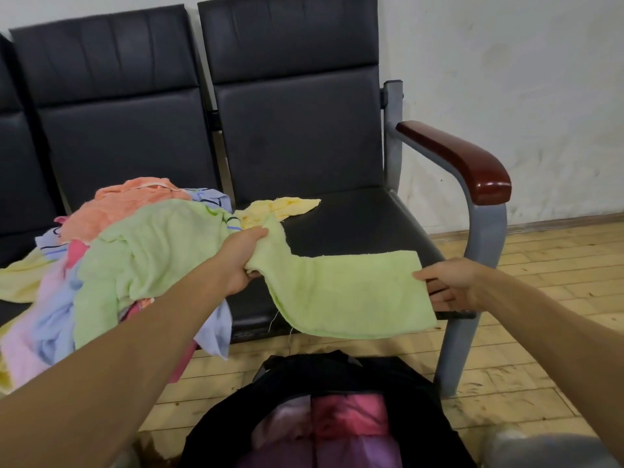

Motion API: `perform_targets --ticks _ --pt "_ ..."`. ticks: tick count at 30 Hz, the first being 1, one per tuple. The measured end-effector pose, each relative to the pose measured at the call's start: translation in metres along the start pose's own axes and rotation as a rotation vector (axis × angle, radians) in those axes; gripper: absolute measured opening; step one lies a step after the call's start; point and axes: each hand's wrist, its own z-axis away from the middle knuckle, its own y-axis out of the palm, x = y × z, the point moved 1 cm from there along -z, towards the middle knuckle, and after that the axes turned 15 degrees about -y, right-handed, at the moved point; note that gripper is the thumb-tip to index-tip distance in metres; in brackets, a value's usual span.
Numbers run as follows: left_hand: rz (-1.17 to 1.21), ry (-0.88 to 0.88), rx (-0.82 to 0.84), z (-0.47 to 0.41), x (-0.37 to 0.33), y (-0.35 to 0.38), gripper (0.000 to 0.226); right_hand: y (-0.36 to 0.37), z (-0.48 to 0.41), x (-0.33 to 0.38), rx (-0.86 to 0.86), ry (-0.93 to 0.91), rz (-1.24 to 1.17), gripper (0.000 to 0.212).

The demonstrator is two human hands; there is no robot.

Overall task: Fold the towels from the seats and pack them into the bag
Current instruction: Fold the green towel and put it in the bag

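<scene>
A light green towel (pixel 351 292) hangs stretched over the front of the right-hand seat (pixel 358 217). My left hand (pixel 241 261) grips its left end and my right hand (pixel 449 285) pinches its right edge. A heap of towels (pixel 111 261) in orange, green, pink, blue and yellow covers the seat to the left. A yellow towel (pixel 280 209) lies at the heap's far edge. The open black bag (pixel 324 393) stands on the floor below, with pink and purple folded towels (pixel 337 430) inside.
Dark padded seats stand in a row against a white wall. A grey metal frame with a red-brown armrest (pixel 462 160) bounds the right seat. Wooden floor (pixel 547 285) extends to the right. A grey object (pixel 547 447) shows at the bottom right corner.
</scene>
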Motion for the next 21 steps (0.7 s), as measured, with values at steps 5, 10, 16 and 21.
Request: perform_targets --ticks 5,10,16,21 --pt "-0.112 0.010 0.033 0.017 0.002 0.067 0.019 -0.002 0.005 0.000 0.013 0.003 -0.043 0.008" --pt "-0.404 0.137 0.072 0.025 0.022 0.124 0.029 -0.005 0.007 -0.001 0.032 0.004 -0.093 0.007" --pt "-0.803 0.273 0.182 0.023 0.066 0.162 0.033 -0.006 0.006 0.000 0.055 0.002 -0.081 0.014" --pt "-0.836 0.229 0.320 0.028 0.073 0.150 0.035 -0.001 0.009 0.003 0.040 -0.057 0.010 0.033"
